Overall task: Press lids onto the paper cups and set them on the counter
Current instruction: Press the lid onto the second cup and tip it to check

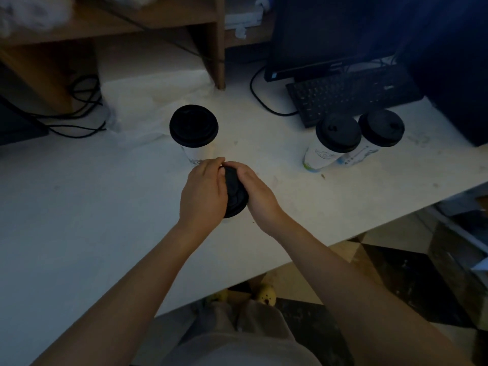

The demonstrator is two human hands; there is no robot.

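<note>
We had both hands, left grip (203, 191) and right grip (257, 190), clamped around 1 black lid (235, 192) just in front of the lidded cup (194, 130) on the table (79, 207); 2 more lidded cups (338, 137) stood right of it.

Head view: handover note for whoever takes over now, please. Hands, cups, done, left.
Left hand and right hand: both wrapped around a black lid, pressing it onto a cup that is almost wholly hidden beneath them.
Done: three lidded cups stand on the white counter: one just beyond the hands, a touching pair to the right, in front of the keyboard.
Left: finish seating this lid all round, then set the cup down. No other unlidded cups or spare lids are in view.
</note>
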